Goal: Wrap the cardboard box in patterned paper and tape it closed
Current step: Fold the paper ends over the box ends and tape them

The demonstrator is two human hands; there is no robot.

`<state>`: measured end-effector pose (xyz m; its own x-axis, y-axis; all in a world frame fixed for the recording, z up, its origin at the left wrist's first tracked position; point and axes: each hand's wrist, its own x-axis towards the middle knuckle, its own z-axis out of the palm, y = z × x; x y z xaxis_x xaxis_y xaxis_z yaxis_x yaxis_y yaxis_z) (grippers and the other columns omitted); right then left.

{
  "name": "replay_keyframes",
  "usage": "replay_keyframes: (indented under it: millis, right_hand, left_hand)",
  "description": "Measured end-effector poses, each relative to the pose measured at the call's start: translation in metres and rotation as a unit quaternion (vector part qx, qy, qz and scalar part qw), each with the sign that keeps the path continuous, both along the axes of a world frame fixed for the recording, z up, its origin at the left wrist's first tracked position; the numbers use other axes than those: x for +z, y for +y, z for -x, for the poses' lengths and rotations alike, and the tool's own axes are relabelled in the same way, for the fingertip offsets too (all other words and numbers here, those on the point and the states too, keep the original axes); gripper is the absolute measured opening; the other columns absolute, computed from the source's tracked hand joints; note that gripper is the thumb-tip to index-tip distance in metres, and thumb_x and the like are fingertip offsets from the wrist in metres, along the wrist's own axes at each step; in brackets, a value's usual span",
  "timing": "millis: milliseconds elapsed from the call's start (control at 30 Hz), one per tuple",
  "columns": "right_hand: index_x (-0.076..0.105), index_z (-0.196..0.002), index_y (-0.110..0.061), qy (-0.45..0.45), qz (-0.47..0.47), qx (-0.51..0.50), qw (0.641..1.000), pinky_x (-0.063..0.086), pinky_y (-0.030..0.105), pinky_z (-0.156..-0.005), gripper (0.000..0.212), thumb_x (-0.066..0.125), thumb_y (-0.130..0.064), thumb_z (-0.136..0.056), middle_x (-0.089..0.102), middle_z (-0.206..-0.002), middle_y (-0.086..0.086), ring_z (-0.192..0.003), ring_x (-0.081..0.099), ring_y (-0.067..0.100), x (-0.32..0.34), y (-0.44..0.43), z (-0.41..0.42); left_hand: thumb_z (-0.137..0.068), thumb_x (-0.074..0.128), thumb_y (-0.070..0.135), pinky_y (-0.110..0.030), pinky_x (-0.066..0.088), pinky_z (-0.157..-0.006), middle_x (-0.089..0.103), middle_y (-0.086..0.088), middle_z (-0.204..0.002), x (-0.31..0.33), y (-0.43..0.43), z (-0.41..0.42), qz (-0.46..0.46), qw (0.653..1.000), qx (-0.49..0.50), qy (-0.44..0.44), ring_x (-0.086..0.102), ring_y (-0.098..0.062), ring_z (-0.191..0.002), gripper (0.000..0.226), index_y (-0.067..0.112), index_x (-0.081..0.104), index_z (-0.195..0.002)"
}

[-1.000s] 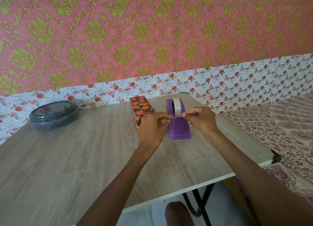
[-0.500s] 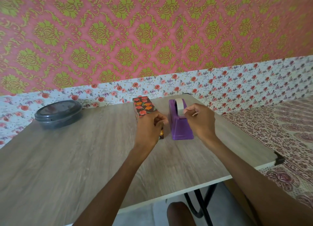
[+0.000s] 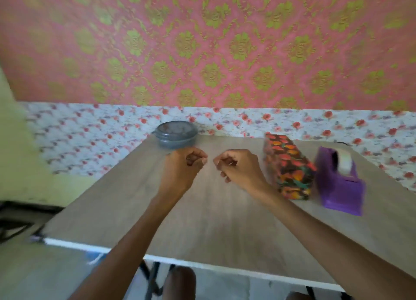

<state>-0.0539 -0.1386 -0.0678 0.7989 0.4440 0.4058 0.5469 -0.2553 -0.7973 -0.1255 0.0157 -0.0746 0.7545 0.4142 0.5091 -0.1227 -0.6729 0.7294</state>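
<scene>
The box lies on the counter, covered in patterned paper and touched by neither hand, with the purple tape dispenser just beside it. Your left hand and right hand have left the dispenser and now hover close together left of the box, fingers curled, thumb against forefinger; you cannot tell whether a tape strip is pinched between them. If one is, the wrapping is judged nearly complete: carry it to any open seam.
</scene>
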Motion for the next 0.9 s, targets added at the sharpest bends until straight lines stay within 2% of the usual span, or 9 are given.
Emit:
replay_keyframes:
  millis: [133, 233, 333, 467, 533, 667, 767, 833, 900]
  right_hand:
    - [0.076, -0.078, -0.014, 0.008, 0.036, 0.051, 0.998, 0.060, 0.031, -0.057, 0.012, 0.068, -0.009, -0.084, 0.070, -0.064, -0.005, -0.054, 0.067, 0.012, -0.005, 0.088, 0.011]
    - [0.074, -0.072, -0.018, -0.021, 0.075, 0.099, 0.992, 0.056, 0.026, -0.059, 0.013, 0.070, -0.013, -0.083, 0.063, -0.053, -0.020, -0.050, 0.061, 0.000, -0.014, 0.157, 0.017]
    - [0.068, -0.065, -0.022, -0.062, 0.111, 0.141, 0.982, 0.045, 0.021, -0.060, 0.019, 0.071, -0.015, -0.082, 0.061, -0.051, -0.019, -0.051, 0.058, -0.004, -0.024, 0.227, 0.024]
    - [0.072, -0.070, -0.022, -0.117, 0.150, 0.200, 0.961, 0.052, 0.023, -0.069, 0.020, 0.066, -0.006, -0.081, 0.068, -0.071, -0.014, -0.070, 0.065, 0.003, -0.030, 0.317, 0.031]
    - [0.074, -0.073, -0.017, -0.134, 0.186, 0.222, 0.947, 0.051, 0.023, -0.071, 0.020, 0.062, -0.003, -0.083, 0.067, -0.073, -0.012, -0.071, 0.064, 0.004, -0.035, 0.357, 0.032]
    - [0.074, -0.073, -0.016, -0.138, 0.261, 0.250, 0.922, 0.056, 0.028, -0.074, 0.024, 0.059, 0.000, -0.084, 0.072, -0.084, -0.007, -0.076, 0.067, 0.008, -0.056, 0.423, 0.025]
    - [0.074, -0.074, -0.019, -0.147, 0.330, 0.270, 0.893, 0.060, 0.032, -0.071, 0.021, 0.065, -0.004, -0.086, 0.074, -0.084, -0.002, -0.075, 0.070, 0.014, -0.071, 0.455, 0.017]
    - [0.074, -0.076, -0.018, -0.160, 0.369, 0.277, 0.873, 0.055, 0.026, -0.058, 0.018, 0.067, -0.005, -0.087, 0.071, -0.077, -0.005, -0.068, 0.068, 0.012, -0.079, 0.471, 0.012]
    - [0.077, -0.080, -0.013, -0.172, 0.398, 0.281, 0.856, 0.042, 0.018, -0.050, 0.016, 0.066, -0.003, -0.086, 0.067, -0.073, -0.008, -0.061, 0.062, 0.007, -0.087, 0.486, 0.010]
  left_hand:
    - [-0.088, 0.072, 0.018, -0.019, 0.051, -0.066, 0.064, 0.018, -0.066, -0.004, 0.084, 0.034, -0.006, 0.996, 0.082, 0.019, 0.061, -0.001, -0.061, 0.011, 0.025, 0.071, -0.080]
    - [-0.087, 0.070, 0.012, -0.010, 0.047, -0.063, 0.068, 0.010, -0.066, -0.009, 0.160, 0.061, 0.033, 0.991, 0.123, 0.030, 0.065, -0.005, -0.060, 0.011, 0.021, 0.073, -0.082]
    - [-0.085, 0.069, 0.008, -0.022, 0.055, -0.072, 0.072, 0.005, -0.071, -0.027, 0.235, 0.075, 0.067, 0.985, 0.148, 0.057, 0.070, -0.011, -0.067, 0.016, 0.022, 0.074, -0.079]
    - [-0.083, 0.067, 0.000, -0.042, 0.061, -0.075, 0.072, 0.003, -0.067, -0.066, 0.320, 0.072, 0.100, 0.975, 0.172, 0.097, 0.070, -0.016, -0.066, 0.028, 0.026, 0.073, -0.072]
    - [-0.081, 0.063, -0.005, -0.045, 0.061, -0.072, 0.071, 0.002, -0.065, -0.090, 0.354, 0.067, 0.102, 0.971, 0.179, 0.124, 0.067, -0.014, -0.061, 0.031, 0.022, 0.072, -0.070]
    - [-0.084, 0.074, 0.011, -0.032, 0.058, -0.067, 0.073, -0.010, -0.072, -0.144, 0.410, 0.058, 0.097, 0.960, 0.204, 0.165, 0.066, -0.019, -0.063, 0.009, 0.013, 0.074, -0.075]
    - [-0.083, 0.066, 0.001, -0.019, 0.047, -0.064, 0.075, -0.009, -0.080, -0.185, 0.440, 0.047, 0.093, 0.949, 0.229, 0.195, 0.066, -0.016, -0.069, 0.012, 0.007, 0.076, -0.084]
    - [-0.084, 0.064, 0.000, -0.015, 0.041, -0.063, 0.074, -0.006, -0.086, -0.207, 0.458, 0.037, 0.092, 0.938, 0.253, 0.218, 0.065, -0.014, -0.074, 0.016, 0.009, 0.076, -0.087]
    - [-0.086, 0.063, 0.001, -0.015, 0.040, -0.063, 0.074, -0.005, -0.091, -0.226, 0.478, 0.028, 0.092, 0.928, 0.278, 0.229, 0.067, -0.015, -0.080, 0.017, 0.011, 0.076, -0.092]
